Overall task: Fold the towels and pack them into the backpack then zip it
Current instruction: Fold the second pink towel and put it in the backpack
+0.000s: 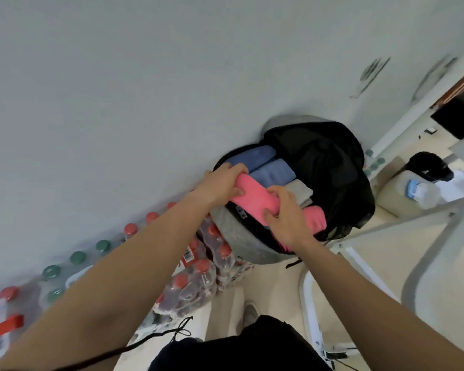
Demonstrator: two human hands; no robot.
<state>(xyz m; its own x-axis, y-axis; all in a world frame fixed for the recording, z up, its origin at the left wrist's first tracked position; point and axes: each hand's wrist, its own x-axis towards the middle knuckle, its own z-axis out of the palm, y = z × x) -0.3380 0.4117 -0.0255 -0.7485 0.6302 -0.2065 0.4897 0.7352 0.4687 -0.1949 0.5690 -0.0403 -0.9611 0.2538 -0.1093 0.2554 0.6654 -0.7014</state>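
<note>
From the head camera, the grey backpack (233,234) stands open against the white wall (145,76), on top of wrapped packs of red-capped bottles (196,285). Its black flap (319,162) is folded back. Inside lie two blue towels (273,171) side by side, and next to them a pale towel (299,190). The person holds a folded pink towel (252,200) at the mouth of the bag with both hands. The left hand (223,183) has its fingers curled over one end, and the right hand (284,215) grips the other end, fingers closed on the cloth. More pink cloth (315,218) shows beyond the right hand; I cannot tell whether it is the same towel. A white jug (410,194) stands on the floor at the right
</note>
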